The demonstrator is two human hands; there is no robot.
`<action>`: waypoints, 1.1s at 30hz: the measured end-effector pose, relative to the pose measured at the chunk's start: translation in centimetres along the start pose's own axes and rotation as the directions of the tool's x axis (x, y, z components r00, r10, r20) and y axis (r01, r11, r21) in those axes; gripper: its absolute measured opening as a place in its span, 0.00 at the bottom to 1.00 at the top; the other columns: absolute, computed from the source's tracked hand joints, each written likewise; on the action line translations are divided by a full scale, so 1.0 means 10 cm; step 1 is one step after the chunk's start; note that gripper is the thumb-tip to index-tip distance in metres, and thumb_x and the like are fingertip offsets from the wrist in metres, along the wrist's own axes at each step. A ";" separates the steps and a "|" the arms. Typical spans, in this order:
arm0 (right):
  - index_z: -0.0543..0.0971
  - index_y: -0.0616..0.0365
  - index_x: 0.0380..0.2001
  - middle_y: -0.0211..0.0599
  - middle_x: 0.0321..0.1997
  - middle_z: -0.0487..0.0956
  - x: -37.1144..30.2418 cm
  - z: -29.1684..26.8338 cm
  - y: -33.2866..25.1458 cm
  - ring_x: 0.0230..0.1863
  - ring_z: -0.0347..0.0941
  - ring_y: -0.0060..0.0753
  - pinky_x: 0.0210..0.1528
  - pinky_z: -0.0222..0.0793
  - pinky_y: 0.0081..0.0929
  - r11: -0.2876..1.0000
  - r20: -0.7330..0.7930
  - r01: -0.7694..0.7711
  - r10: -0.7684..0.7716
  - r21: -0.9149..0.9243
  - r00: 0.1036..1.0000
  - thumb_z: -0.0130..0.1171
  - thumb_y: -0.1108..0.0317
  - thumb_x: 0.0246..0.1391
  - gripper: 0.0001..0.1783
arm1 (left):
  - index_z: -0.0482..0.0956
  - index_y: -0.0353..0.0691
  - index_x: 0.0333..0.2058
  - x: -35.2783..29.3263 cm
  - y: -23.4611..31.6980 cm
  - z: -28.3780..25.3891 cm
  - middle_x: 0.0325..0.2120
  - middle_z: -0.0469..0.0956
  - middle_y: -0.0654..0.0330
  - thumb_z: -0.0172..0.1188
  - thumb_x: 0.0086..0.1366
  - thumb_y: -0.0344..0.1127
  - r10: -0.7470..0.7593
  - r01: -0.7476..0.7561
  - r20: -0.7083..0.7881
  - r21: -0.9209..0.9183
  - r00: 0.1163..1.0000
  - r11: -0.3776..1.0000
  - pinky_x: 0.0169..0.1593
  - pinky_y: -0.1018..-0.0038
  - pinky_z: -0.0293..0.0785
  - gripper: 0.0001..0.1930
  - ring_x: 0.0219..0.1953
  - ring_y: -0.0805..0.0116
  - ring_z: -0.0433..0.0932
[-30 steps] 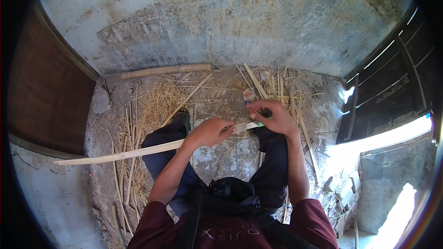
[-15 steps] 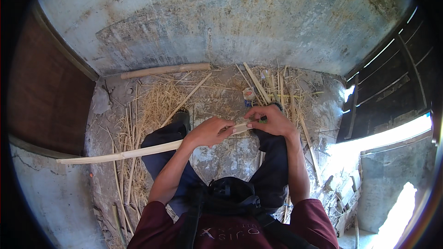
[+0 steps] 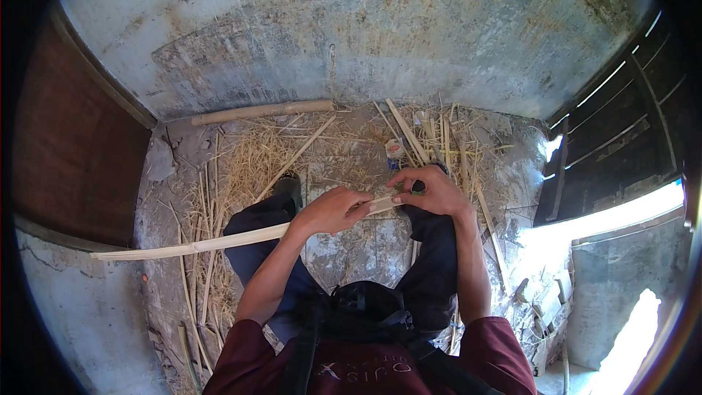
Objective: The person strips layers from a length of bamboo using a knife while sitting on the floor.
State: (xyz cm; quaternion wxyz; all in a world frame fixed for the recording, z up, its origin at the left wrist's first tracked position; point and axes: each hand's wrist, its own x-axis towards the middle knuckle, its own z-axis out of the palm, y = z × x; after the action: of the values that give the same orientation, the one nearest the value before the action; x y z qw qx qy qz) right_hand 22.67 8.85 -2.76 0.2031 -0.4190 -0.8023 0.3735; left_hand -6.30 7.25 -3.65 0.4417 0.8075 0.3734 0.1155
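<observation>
Your right hand (image 3: 433,189) had come down to the right end of the pale strip (image 3: 238,239) since a second earlier, and the strip had slid slightly to your right. Nearest, you wore a maroon shirt (image 3: 365,366), with a dark bag (image 3: 365,303) at your waist and dark trousers (image 3: 433,241). The strip lay across your left leg in mid-air above the floor (image 3: 336,256), its long free end jutting out beyond the floor's left edge as you looked down. Your left hand (image 3: 333,210) had its fingers curled closely around the strip near its right end. Your right hand was half closed, thumb and forefinger bent toward each other, the thumb touching the strip; something dark green showed inside its curl, and whether those fingers gripped strip or green thing, you could not tell. Past your left shoe (image 3: 287,186), a heap of straw (image 3: 252,157) covered the floor's left part, with long thin sticks (image 3: 208,278) along that edge. Farther off, a small white-and-red packet (image 3: 395,149) rested beside more slats (image 3: 407,132). Along the floor's far edge a bamboo pole (image 3: 263,112) lay near the stained wall (image 3: 365,36).
</observation>
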 end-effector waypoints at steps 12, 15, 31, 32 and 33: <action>0.88 0.49 0.55 0.36 0.49 0.88 0.01 0.08 -0.14 0.58 0.83 0.42 0.66 0.71 0.41 0.988 -0.120 0.089 -0.104 -0.126 0.987 0.75 0.69 0.54 0.23 | 0.82 0.35 0.39 0.05 -0.16 0.03 0.16 0.78 0.53 0.56 0.81 0.41 0.085 -0.086 -0.083 -0.006 0.993 0.996 0.23 0.62 0.75 0.15 0.15 0.60 0.81; 0.87 0.49 0.52 0.36 0.53 0.85 -0.03 0.09 -0.27 0.62 0.79 0.45 0.71 0.66 0.44 0.955 -0.229 0.169 -0.226 -0.244 0.947 0.74 0.67 0.55 0.20 | 0.83 0.34 0.39 0.06 -0.09 -0.06 0.19 0.80 0.50 0.56 0.80 0.40 -0.045 0.041 -0.039 -0.103 0.998 0.994 0.23 0.61 0.76 0.15 0.15 0.58 0.82; 0.84 0.62 0.54 0.47 0.56 0.85 -1.24 0.17 -0.27 0.60 0.81 0.49 0.62 0.74 0.40 0.964 -0.862 -0.156 -0.114 -0.217 0.493 0.66 0.79 0.57 0.21 | 0.78 0.37 0.33 0.04 0.24 -0.15 0.12 0.73 0.61 0.57 0.83 0.46 -0.022 0.021 -0.004 -0.197 1.000 0.980 0.19 0.70 0.68 0.20 0.12 0.73 0.76; 0.83 0.61 0.55 0.46 0.56 0.85 -1.32 0.19 -0.20 0.59 0.81 0.47 0.62 0.74 0.39 0.981 -0.892 -0.152 -0.039 -0.120 0.451 0.66 0.78 0.58 0.21 | 0.79 0.37 0.33 0.04 0.27 -0.13 0.13 0.73 0.60 0.58 0.82 0.45 -0.020 0.018 -0.008 -0.191 1.000 0.981 0.19 0.69 0.68 0.20 0.13 0.72 0.76; 0.82 0.61 0.56 0.45 0.56 0.85 -1.42 0.22 -0.11 0.58 0.81 0.44 0.61 0.74 0.39 0.990 -0.914 -0.138 0.033 -0.026 0.404 0.65 0.78 0.60 0.21 | 0.79 0.36 0.34 0.04 0.30 -0.11 0.13 0.72 0.58 0.58 0.81 0.45 0.072 -0.079 -0.067 -0.110 0.995 0.991 0.21 0.67 0.68 0.19 0.13 0.68 0.77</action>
State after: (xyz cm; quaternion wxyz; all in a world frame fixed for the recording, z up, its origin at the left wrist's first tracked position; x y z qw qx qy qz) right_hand 28.76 -4.18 -3.49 0.5663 -0.6044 -0.5575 0.0561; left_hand -5.07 7.21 -0.70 0.4697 0.7909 0.3492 0.1786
